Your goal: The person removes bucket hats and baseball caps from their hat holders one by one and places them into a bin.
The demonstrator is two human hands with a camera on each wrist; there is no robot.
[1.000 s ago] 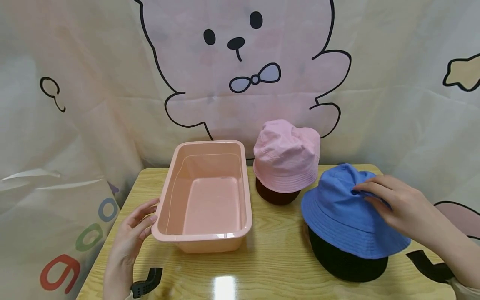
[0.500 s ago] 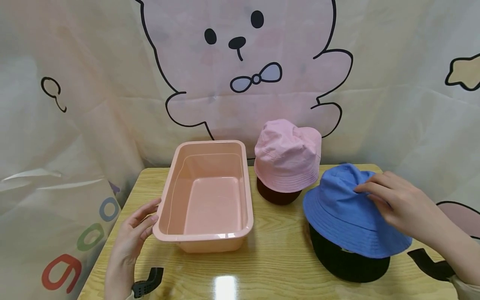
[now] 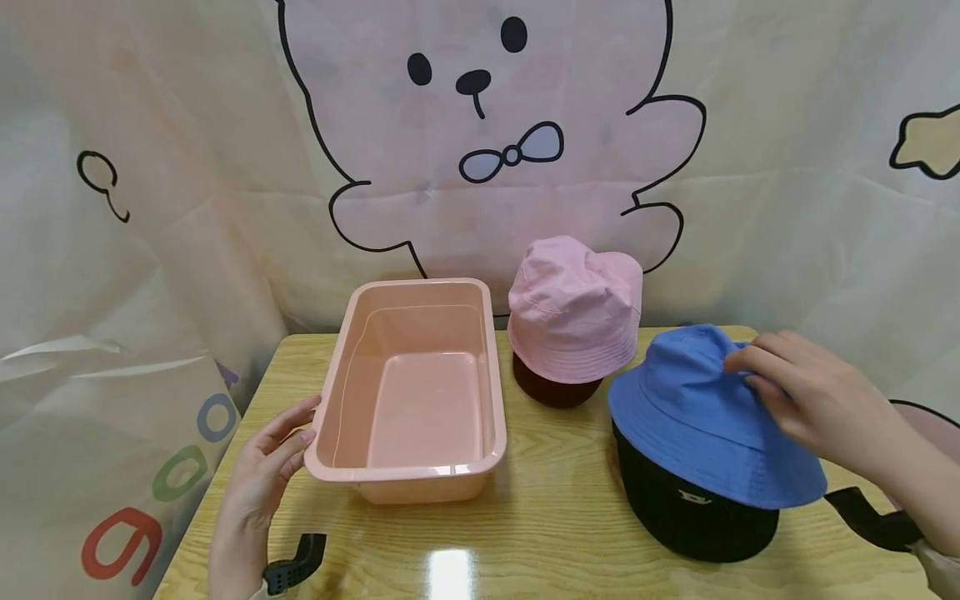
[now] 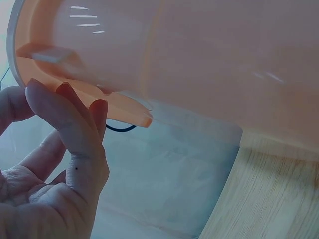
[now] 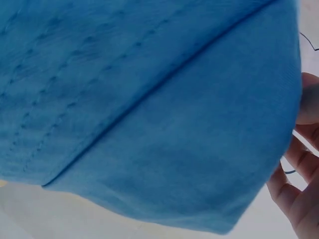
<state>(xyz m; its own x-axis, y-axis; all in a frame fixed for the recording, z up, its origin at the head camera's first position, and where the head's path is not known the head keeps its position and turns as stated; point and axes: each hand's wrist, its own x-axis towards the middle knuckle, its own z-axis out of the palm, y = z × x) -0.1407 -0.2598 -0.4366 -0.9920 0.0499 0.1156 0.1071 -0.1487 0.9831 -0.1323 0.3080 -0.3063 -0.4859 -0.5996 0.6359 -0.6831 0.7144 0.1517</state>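
Pinch, thumb against fingers: right hand [image 3: 813, 404] had the blue hat [image 3: 693, 429] by soft cloth high on the right side of its crown. Right wrist view showed the fingers at the cloth's edge, tips partly hidden. Blue hat was crown up, tilted, over a black hat [image 3: 693, 529] on the table [image 3: 555, 492]; a small white mark [image 3: 693, 497] showed on the black one below the brim, too small to read. Couldn't tell whether the hats touched inside.

Left hand [image 3: 258, 467] was at the peach basin [image 3: 397, 476]: fingers a bit bent, relaxed, tips against the outside of the left rim, none seen inside. Basin stood on the table, left of all the hats. Pink hat [image 3: 573, 312] sat over a dark brown hat [image 3: 557, 393], between basin and blue hat, farther back.

Risks, my judgement: pinch seemed to take only a little fabric, so the blue hat could slip or swing if raised fast. Black hat could drag along if the crowns clung. Blue brim was near the pink one, so a low sideways move could knock it. Basin, touched on one side only, could skid if those fingertips pushed.
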